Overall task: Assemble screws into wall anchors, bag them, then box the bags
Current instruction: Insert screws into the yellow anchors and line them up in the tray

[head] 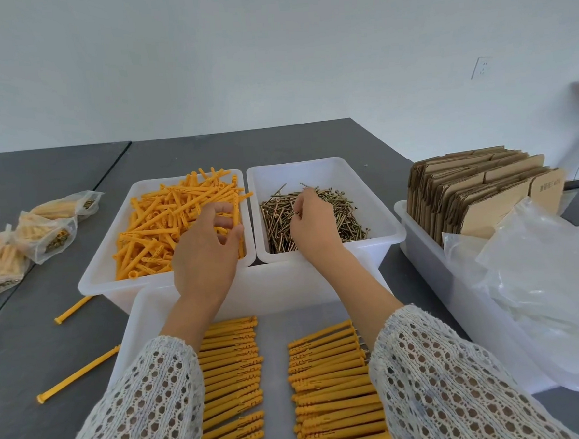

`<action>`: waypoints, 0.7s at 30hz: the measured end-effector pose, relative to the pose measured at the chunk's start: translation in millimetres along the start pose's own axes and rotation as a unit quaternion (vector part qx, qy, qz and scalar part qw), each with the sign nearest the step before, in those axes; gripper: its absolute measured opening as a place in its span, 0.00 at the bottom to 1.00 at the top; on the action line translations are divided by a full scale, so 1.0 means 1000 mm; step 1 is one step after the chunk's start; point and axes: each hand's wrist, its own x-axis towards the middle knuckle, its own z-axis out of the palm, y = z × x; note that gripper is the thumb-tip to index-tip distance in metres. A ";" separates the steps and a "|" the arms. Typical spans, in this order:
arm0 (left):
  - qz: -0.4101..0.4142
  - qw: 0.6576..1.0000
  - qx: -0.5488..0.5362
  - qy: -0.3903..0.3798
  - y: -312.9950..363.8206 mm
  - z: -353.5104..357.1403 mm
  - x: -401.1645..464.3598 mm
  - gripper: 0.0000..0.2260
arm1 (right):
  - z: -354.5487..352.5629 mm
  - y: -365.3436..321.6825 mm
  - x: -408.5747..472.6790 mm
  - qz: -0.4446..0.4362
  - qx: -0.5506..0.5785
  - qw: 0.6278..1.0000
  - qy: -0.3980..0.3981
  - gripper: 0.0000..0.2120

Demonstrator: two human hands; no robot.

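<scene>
My left hand reaches into the left white bin, which is full of loose orange wall anchors. Its curled fingers and thumb close round one anchor by the bin's right wall. My right hand is in the right white bin of brass screws, with its fingertips pinching a screw at the pile's left side. In front of me a shallow white tray holds two rows of assembled anchors, partly hidden by my knitted sleeves.
Filled plastic bags lie on the grey table at the far left. Two loose anchors lie on the table left of the tray. A long white bin on the right holds flat cardboard boxes and empty plastic bags.
</scene>
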 end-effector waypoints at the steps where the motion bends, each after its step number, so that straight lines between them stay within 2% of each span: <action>1: 0.001 1.000 -0.001 -0.004 0.000 0.000 0.000 0.10 | -0.001 0.000 -0.001 -0.004 0.031 0.999 0.015 0.12; 4: 0.004 0.999 -0.025 -0.031 0.002 0.000 0.000 0.10 | -0.001 -0.001 -0.003 -0.015 0.099 0.994 0.050 0.24; 6: 0.020 0.997 -0.032 -0.061 0.004 0.002 0.000 0.10 | -0.001 -0.004 -0.004 -0.024 0.122 0.990 0.069 0.29; 10: 0.066 0.994 0.003 -0.092 0.005 0.005 -0.002 0.10 | 0.001 -0.011 -0.005 0.012 0.207 0.975 0.078 0.25; 15: 0.073 0.993 0.015 -0.087 0.005 0.005 -0.001 0.10 | 0.002 -0.018 -0.005 0.083 0.315 0.944 0.059 0.21; 21: 0.073 0.993 0.018 -0.086 0.006 0.005 -0.002 0.10 | 0.007 -0.025 -0.011 0.066 0.329 0.941 0.034 0.22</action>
